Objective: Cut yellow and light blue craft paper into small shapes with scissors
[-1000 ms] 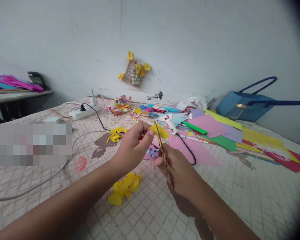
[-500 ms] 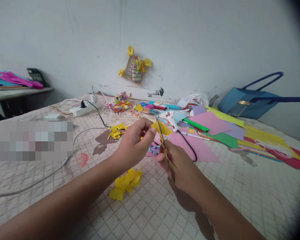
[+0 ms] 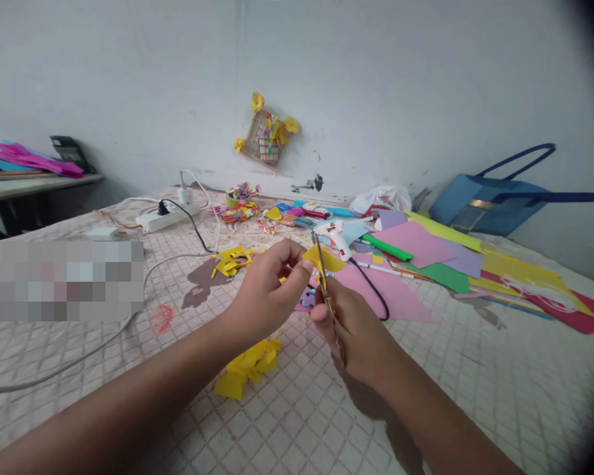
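Between its thumb and fingers, my left hand [image 3: 272, 284] pinches a small yellow paper piece [image 3: 332, 261]. My right hand [image 3: 354, 323] is wrapped round the handles of a pair of scissors [image 3: 325, 284], whose blades point up and away and lie across the yellow paper. Below my left wrist, a pile of yellow paper pieces [image 3: 250, 369] rests on the quilted cloth. More yellow scraps [image 3: 232, 261] lie just beyond my left hand. Behind the scissors is a white glue gun [image 3: 335, 237] with a black cord.
Coloured paper sheets [image 3: 418, 244] spread over the right side, with a blue bag [image 3: 490, 204] behind them. A white power strip [image 3: 165, 216] with cables stands at the back left. A decorated frame [image 3: 267, 138] hangs on the wall.
The yellow paper and the scissors have shifted slightly right, and the paper's angle against the blades differs a little. Both hands keep their grips.
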{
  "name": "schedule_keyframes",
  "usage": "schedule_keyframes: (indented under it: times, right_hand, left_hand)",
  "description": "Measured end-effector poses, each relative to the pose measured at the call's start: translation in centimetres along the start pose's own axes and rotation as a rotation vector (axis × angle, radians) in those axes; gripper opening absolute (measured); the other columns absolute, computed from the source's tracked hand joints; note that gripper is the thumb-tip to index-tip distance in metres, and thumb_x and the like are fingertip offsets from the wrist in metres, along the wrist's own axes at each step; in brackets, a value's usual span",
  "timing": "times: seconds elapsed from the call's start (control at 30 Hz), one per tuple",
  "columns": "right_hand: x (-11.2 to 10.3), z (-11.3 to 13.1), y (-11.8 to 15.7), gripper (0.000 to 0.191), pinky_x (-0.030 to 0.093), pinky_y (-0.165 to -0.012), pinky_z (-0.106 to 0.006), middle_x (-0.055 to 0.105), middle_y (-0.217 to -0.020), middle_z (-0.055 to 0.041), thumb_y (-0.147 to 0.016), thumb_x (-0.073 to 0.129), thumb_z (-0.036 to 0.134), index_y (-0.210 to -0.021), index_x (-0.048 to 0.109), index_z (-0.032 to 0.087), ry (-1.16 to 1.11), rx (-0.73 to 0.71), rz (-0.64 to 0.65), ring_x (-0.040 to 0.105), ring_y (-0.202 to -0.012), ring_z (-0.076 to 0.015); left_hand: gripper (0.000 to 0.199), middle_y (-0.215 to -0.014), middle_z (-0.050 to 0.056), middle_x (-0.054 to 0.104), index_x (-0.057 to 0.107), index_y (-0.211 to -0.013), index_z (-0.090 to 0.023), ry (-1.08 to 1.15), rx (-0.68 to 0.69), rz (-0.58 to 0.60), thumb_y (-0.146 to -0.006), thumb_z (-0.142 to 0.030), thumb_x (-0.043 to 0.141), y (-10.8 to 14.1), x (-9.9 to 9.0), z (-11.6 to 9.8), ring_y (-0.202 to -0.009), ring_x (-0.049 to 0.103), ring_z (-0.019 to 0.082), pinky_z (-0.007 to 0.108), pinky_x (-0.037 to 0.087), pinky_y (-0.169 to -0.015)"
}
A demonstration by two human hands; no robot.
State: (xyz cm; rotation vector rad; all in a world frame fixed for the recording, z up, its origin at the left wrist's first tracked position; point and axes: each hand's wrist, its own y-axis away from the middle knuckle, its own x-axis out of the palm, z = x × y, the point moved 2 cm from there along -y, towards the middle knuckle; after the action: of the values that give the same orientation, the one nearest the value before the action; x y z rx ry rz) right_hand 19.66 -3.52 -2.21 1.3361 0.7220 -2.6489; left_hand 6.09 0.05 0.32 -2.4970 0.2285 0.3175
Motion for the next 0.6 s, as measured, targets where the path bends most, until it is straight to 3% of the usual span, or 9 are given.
schedule_keyframes:
  times: [0.27,0.6]
  right_hand:
    - [-0.06,0.17,-0.09,0.046,0.026,-0.051,-0.026,0.053,-0.068,-0.003,-0.087,0.027,0.06,-0.081,0.044,0.018,-0.009,-0.005,-0.003,0.042,-0.056,-0.0139]
    - [-0.05,-0.01,0.04,0.057,0.027,-0.05,-0.026,0.053,-0.067,-0.003,-0.082,0.02,0.069,-0.083,0.045,0.017,-0.015,0.021,0.005,0.042,-0.056,-0.0141]
  left_hand:
    - [0.012,-0.063,-0.002,0.046,0.046,-0.069,-0.018,0.074,-0.037,0.017,-0.08,-0.024,0.045,0.2,0.24,-0.28,-0.058,0.045,0.011,0.025,0.036,-0.053]
    - [0.012,-0.06,-0.003,0.045,0.045,-0.066,-0.018,0.066,-0.059,0.019,-0.078,-0.022,0.046,0.17,0.36,-0.37,-0.056,0.042,0.01,0.024,0.034,-0.052]
